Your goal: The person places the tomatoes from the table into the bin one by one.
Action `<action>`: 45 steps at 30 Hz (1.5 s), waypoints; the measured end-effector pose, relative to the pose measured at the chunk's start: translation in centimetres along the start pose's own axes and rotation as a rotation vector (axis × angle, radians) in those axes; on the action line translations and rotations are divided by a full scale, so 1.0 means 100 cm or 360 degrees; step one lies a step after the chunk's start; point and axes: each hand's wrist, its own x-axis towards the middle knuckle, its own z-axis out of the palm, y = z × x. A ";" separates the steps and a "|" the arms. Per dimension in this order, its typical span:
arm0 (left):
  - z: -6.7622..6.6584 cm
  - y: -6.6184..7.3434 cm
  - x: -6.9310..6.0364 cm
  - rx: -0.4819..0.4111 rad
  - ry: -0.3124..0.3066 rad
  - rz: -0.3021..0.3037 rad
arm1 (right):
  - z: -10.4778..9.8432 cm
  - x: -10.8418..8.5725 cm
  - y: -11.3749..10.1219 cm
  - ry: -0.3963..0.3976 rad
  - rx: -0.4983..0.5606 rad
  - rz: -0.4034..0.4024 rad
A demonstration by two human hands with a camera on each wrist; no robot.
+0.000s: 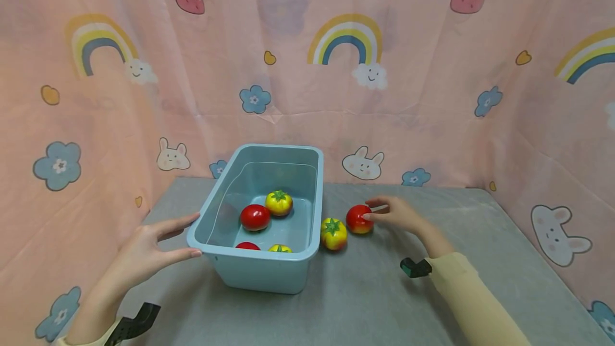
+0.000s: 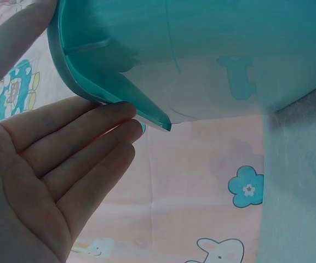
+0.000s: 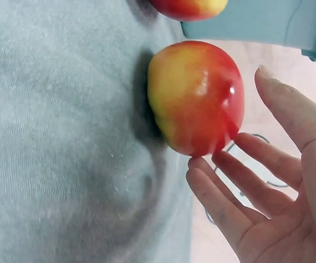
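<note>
A red-and-yellow toy tomato [image 1: 357,220] lies on the table to the right of a light-blue plastic bin [image 1: 259,274]. My right hand [image 1: 396,213] is at its right side. In the right wrist view the fingertips reach the toy tomato [image 3: 199,98], while the thumb stands apart from it. Beside the bin is another toy tomato [image 1: 333,234], yellow with a green leafy top. My left hand [image 1: 139,255] touches the bin's near left rim with thumb and fingers, and the left wrist view shows those fingers [image 2: 86,148] nearly straight.
Inside the bin lie several toy tomatoes, among them a red one [image 1: 255,217] and a yellow one [image 1: 279,203]; two are partly hidden by the front wall. Grey cloth covers the table [image 1: 365,292]. A pink patterned curtain [image 1: 298,111] hangs behind and at both sides.
</note>
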 end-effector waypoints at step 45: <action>0.001 0.001 0.002 -0.0002 0.0023 0.0016 | 0.037 0.008 0.001 0.0096 0.0204 0.0034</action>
